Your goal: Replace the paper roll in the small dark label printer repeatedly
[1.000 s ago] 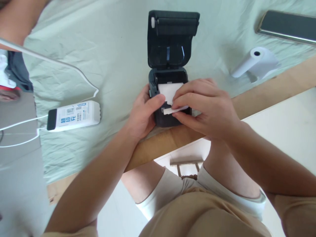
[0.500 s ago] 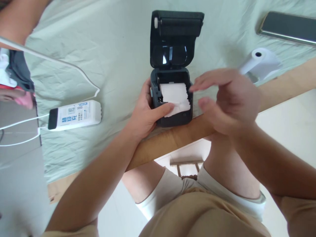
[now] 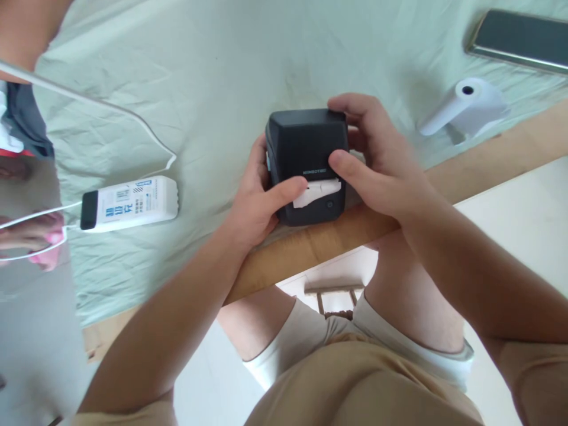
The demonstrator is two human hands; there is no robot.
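Note:
A small black label printer (image 3: 306, 145) rests near the table's front edge with its lid down. From the slot at its front sticks a strip of white paper (image 3: 316, 192) with a torn edge. My left hand (image 3: 264, 195) grips the printer's left side, the thumb pressing on the paper strip. On the other side, my right hand (image 3: 375, 154) is wrapped round the printer, its thumb on the lid and its index finger at the back top corner. The inside of the printer is hidden under the lid.
To the right lie a white paper roll (image 3: 450, 105), partly unrolled, and a dark phone-like slab (image 3: 523, 40). A white power bank (image 3: 131, 203) with white cables lies at left. Another person's arm (image 3: 31, 32) reaches in at the upper left. Green cloth (image 3: 213, 77) covers the table.
The printer's lid, upright before, has swung down shut. My right hand has moved from the air beside the printer onto its lid and right side. My left hand stays in place.

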